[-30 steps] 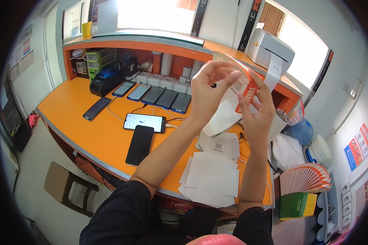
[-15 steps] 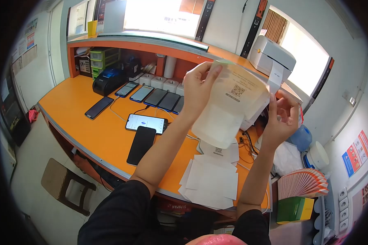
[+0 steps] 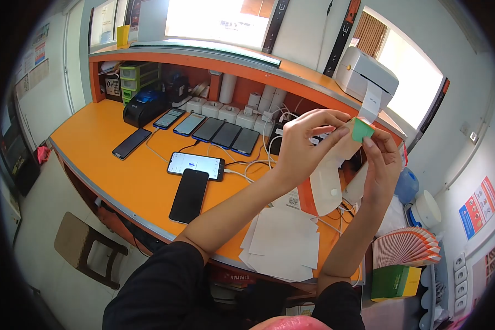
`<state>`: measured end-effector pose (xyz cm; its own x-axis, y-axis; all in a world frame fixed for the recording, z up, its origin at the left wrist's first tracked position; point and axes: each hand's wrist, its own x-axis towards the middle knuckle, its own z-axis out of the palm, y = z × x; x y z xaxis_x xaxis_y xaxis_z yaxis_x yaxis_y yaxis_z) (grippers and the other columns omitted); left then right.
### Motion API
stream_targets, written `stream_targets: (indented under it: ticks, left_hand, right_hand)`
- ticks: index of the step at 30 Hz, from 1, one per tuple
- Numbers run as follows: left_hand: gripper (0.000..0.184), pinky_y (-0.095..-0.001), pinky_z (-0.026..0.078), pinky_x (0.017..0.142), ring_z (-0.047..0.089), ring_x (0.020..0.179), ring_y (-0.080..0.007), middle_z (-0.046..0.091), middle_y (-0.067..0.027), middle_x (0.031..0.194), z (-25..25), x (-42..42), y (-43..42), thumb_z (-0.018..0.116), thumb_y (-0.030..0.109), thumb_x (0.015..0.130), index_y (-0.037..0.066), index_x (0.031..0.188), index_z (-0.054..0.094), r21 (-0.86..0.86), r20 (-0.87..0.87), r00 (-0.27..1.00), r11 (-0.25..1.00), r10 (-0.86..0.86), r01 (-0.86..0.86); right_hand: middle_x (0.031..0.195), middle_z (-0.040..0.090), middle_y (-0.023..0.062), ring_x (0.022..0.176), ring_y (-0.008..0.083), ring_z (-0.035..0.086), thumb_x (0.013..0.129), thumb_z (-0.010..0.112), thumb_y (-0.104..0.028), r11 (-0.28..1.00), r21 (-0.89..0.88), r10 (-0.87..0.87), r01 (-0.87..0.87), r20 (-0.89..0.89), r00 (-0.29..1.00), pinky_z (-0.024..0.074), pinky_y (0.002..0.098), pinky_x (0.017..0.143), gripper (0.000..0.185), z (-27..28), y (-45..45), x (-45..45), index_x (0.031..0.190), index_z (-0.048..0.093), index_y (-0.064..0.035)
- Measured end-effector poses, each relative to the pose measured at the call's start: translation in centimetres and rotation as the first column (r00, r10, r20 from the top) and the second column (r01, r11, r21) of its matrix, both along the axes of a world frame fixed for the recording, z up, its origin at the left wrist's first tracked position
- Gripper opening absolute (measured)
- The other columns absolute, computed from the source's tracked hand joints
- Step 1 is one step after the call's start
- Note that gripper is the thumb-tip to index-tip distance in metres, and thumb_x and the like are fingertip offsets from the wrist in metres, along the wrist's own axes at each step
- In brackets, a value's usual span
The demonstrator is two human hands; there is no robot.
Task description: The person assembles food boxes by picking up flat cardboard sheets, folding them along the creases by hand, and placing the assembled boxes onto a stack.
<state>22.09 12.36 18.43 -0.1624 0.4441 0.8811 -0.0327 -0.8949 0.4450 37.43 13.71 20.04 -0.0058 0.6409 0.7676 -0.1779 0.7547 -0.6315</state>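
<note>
Both hands are raised over the right side of the desk. My left hand point(image 3: 311, 144) pinches one edge of a folded paper piece with a green end point(image 3: 362, 130). At its other edge, the fingers of my right hand point(image 3: 380, 165) are closed on the same piece. Below them hangs a pale paper part point(image 3: 326, 190) with an orange band and a small round spot; whether it is one sheet with the green end is partly hidden by my fingers. Loose white papers point(image 3: 283, 242) lie beneath at the desk's front edge.
Several phones rest on the orange desk point(image 3: 99, 143), with cables around them. A black printer point(image 3: 144, 108) stands at the back left, a white label printer point(image 3: 367, 74) on the upper shelf. Fanned orange-edged papers point(image 3: 407, 245) and a green-yellow box point(image 3: 396, 282) sit at the right.
The wide printed sheet held up between my hands now appears folded and turned, with its green end showing. My left hand has moved right and down, closer to my right hand.
</note>
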Motion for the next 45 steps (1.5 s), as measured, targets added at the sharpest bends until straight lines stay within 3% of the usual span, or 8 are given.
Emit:
stream_targets:
  ticks: [5,8,12,20,32,35,41,45]
  left_hand:
    - [0.011,-0.0327,0.049,0.086,0.058,0.102,-0.0169,0.059,-0.0103,0.111,0.1,0.4,-0.8,0.063,0.008,0.082,0.000,0.091,0.063,-0.022,0.092,0.994,0.997,-0.065,0.067]
    - [0.010,-0.0331,0.049,0.087,0.057,0.103,-0.0168,0.059,-0.0105,0.111,0.3,0.6,-1.2,0.064,0.007,0.082,0.001,0.089,0.063,-0.005,0.122,0.991,0.999,-0.047,0.048]
    - [0.009,-0.0330,0.049,0.087,0.058,0.101,-0.0161,0.059,-0.0110,0.112,0.2,0.4,-1.0,0.064,0.006,0.082,0.001,0.089,0.063,0.035,0.121,0.992,0.999,0.030,-0.034]
    - [0.009,-0.0326,0.049,0.085,0.058,0.100,-0.0158,0.060,-0.0088,0.109,0.2,0.1,-0.7,0.065,0.008,0.080,0.001,0.087,0.064,-0.006,0.202,0.962,0.982,-0.184,0.189]
    - [0.012,-0.0306,0.050,0.080,0.060,0.097,-0.0173,0.062,-0.0105,0.107,-0.6,1.2,-0.7,0.067,0.011,0.080,0.001,0.087,0.068,0.212,0.150,0.988,0.977,-0.039,0.006]
    - [0.016,-0.0296,0.051,0.080,0.061,0.096,-0.0171,0.062,-0.0112,0.108,-0.1,0.9,-1.5,0.067,0.016,0.081,0.000,0.079,0.068,0.196,0.133,0.984,0.976,-0.118,0.091]
    - [0.026,-0.0291,0.052,0.082,0.056,0.107,-0.0211,0.055,-0.0148,0.118,0.7,-0.9,-1.4,0.057,0.017,0.089,0.000,0.108,0.053,0.062,-0.007,0.959,0.957,-0.283,0.283]
    - [0.023,-0.0288,0.049,0.087,0.048,0.117,-0.0202,0.048,-0.0148,0.128,1.2,-0.9,-1.0,0.051,0.019,0.092,0.005,0.110,0.049,0.078,-0.094,0.861,0.859,-0.500,0.507]
  right_hand:
    - [0.092,0.059,0.0068,0.093,0.0136,0.056,0.073,0.067,0.008,0.988,0.114,-0.098,0.108,-0.084,0.992,0.0481,0.0252,0.080,0.016,-0.9,0.3,-1.3,0.086,0.060,0.0029]
    - [0.091,0.058,0.0066,0.089,0.0131,0.057,0.074,0.066,0.010,0.936,0.304,-0.154,0.177,-0.098,0.983,0.0498,0.0226,0.073,0.011,-1.5,0.1,-3.1,0.081,0.060,0.0044]
    - [0.090,0.060,0.0073,0.080,0.0128,0.059,0.075,0.068,0.005,0.943,0.291,-0.145,0.159,-0.070,0.987,0.0501,0.0230,0.073,0.011,-1.7,-0.4,-3.7,0.086,0.065,0.0039]
    - [0.084,0.063,0.0070,0.080,0.0140,0.061,0.076,0.070,-0.001,0.988,0.137,0.088,-0.075,-0.096,0.991,0.0498,0.0247,0.074,0.013,-1.3,-0.3,-3.4,0.088,0.067,0.0042]
    - [0.083,0.064,0.0067,0.079,0.0150,0.063,0.074,0.070,0.001,0.939,0.159,0.331,-0.306,-0.164,0.929,0.0526,0.0290,0.076,0.014,-1.5,0.2,-2.5,0.086,0.063,0.0032]
    - [0.086,0.065,0.0078,0.080,0.0161,0.063,0.075,0.068,0.002,0.908,0.213,0.399,-0.361,-0.175,0.900,0.0537,0.0317,0.077,0.014,-1.3,0.1,-2.5,0.088,0.062,0.0030]
    - [0.092,0.065,0.0100,0.083,0.0189,0.064,0.075,0.070,0.000,0.905,0.185,0.400,-0.382,-0.074,0.913,0.0542,0.0329,0.077,0.017,-1.3,-0.4,-2.2,0.089,0.062,0.0031]
    - [0.100,0.063,0.0100,0.089,0.0194,0.063,0.076,0.071,-0.007,0.855,0.134,0.511,-0.502,-0.046,0.858,0.0541,0.0335,0.077,0.026,-1.5,-0.3,-2.2,0.097,0.060,0.0027]
